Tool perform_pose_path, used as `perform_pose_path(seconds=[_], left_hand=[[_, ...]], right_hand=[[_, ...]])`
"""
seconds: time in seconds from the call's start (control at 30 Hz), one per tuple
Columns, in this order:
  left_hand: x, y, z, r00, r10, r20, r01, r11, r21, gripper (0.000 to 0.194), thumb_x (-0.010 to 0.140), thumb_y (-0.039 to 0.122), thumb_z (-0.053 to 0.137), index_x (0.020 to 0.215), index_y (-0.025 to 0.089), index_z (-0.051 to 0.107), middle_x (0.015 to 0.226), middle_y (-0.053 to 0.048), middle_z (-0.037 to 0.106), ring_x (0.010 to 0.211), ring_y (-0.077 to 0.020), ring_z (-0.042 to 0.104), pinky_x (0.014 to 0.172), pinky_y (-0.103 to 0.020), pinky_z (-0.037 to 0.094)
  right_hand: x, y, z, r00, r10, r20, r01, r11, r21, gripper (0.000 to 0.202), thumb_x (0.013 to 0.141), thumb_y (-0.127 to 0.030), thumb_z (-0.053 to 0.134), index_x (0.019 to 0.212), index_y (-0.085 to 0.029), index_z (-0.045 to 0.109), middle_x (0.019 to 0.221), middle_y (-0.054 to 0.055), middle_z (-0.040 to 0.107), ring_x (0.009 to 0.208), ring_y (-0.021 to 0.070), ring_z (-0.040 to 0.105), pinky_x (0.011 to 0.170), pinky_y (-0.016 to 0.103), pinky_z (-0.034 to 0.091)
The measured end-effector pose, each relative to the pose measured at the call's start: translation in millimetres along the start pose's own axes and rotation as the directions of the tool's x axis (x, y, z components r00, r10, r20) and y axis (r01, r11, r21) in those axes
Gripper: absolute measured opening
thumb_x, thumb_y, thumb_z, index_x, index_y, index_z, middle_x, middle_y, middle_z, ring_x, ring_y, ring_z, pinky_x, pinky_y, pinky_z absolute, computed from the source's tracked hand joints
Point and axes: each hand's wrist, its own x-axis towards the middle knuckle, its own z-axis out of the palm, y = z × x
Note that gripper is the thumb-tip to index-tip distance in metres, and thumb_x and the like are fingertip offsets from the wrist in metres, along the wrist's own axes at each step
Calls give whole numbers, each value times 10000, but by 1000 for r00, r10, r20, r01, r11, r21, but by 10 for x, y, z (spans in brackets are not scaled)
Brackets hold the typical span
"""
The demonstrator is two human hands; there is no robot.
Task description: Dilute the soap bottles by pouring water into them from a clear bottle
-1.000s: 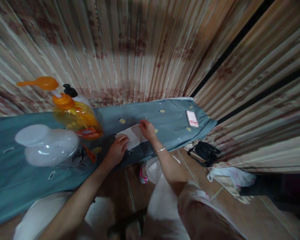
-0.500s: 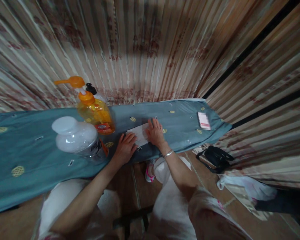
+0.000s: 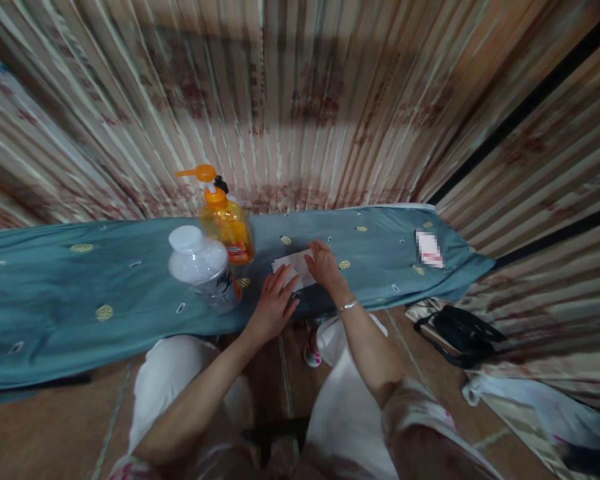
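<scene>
Two hands of mine meet at a piece of pale paper [image 3: 303,268] on a blue-green tablecloth [image 3: 145,293], seen from the head camera. The paper lies flat between them, its long side running roughly from nine o'clock to three, tipped slightly up at the right; both ends are partly covered. From my left hand [image 3: 271,305], the paper sits at one to two o'clock, under the tips of fingers spread well apart. From my right hand [image 3: 326,268], it lies at about nine o'clock; those fingers bend close together at its right end, and whether they pinch it I cannot tell. Both hands appear to touch it, neither plainly nearer. A white bottle [image 3: 205,270] stands at ten o'clock from my left.
</scene>
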Motion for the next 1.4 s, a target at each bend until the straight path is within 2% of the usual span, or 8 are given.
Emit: perform_pose_path(seconds=[0.17, 0.3, 0.53, 0.63, 0.8, 0.93, 1.13, 1.4], left_hand=[[-181, 370, -304, 970, 11, -242, -3, 999, 34, 775, 1010, 246, 530, 1636, 263, 74, 1718, -204, 102, 1597, -358, 161, 1233, -586, 336], [-344, 507, -600, 890, 17, -456, 33, 994, 101, 941, 965, 263, 621, 1641, 294, -33, 1737, -169, 16, 1601, -384, 105, 1250, -628, 264], [-414, 144, -1119, 696, -282, -660, 321, 945, -64, 1135, 862, 439, 755, 1638, 285, -60, 1744, -114, -8, 1613, -356, 6, 1302, -604, 77], [-348, -66, -1243, 646, -342, -683, 324, 932, -161, 1131, 859, 516, 735, 1640, 207, -23, 1736, -179, -2, 1610, -375, 27, 1292, -625, 77], [-213, -320, -1210, 672, -387, -631, 304, 922, -242, 1294, 747, 571, 821, 1628, 150, -29, 1716, -253, 14, 1612, -357, 34, 1299, -571, 75], [-159, -462, -1140, 725, -360, -587, 267, 933, -243, 1316, 718, 553, 855, 1624, 233, -45, 1718, -217, 75, 1611, -337, 88, 1302, -540, 132], [-294, -540, -1041, 733, -336, -591, 234, 941, -246, 1336, 713, 595, 853, 1623, 233, -56, 1712, -237, 88, 1595, -381, 149, 1287, -566, 201], [-460, -668, -643, 695, -585, -418, 419, 802, -426, 1242, 726, 496, 853, 1606, 201, 28, 1599, -253, 398, 1460, -388, 463, 1152, -602, 451]], right_hand=[[-3, -241, -31, 1000, -29, 4, 28, 997, 70, 405, 966, -206, 450, 1312, -105, 634, 1309, 210, 693, 1250, 241, 636, 1081, 369, 475], [-32, -422, -79, 999, -49, 21, 46, 993, 112, 365, 972, -197, 444, 1243, -134, 681, 1201, 177, 747, 1093, 231, 707, 981, 342, 515], [-68, -597, -144, 998, -53, 33, 48, 989, 141, 309, 985, -201, 450, 1108, -186, 733, 1077, 114, 791, 1005, 197, 730, 895, 282, 496], [-59, -637, -131, 998, -43, 44, 36, 989, 141, 291, 983, -195, 459, 1065, -193, 739, 1042, 99, 797, 969, 189, 737, 855, 268, 490], [-58, -692, -93, 998, -52, 35, 46, 987, 156, 260, 969, -182, 492, 1059, -193, 736, 1045, 101, 796, 983, 191, 741, 866, 268, 492], [-81, -713, -63, 997, -71, 13, 67, 978, 195, 257, 955, -169, 502, 1052, -192, 739, 1057, 107, 793, 989, 194, 741, 891, 277, 505], [-178, -759, -128, 996, -88, -28, 92, 950, 298, 291, 958, -193, 496, 1144, -185, 718, 1123, 107, 786, 997, 200, 743, 916, 304, 533], [-312, -1381, -865, 949, -283, -139, 315, 843, 435, 369, 1015, -426, 444, 1220, -216, 668, 1038, 65, 768, 899, 174, 714, 846, 281, 535]])
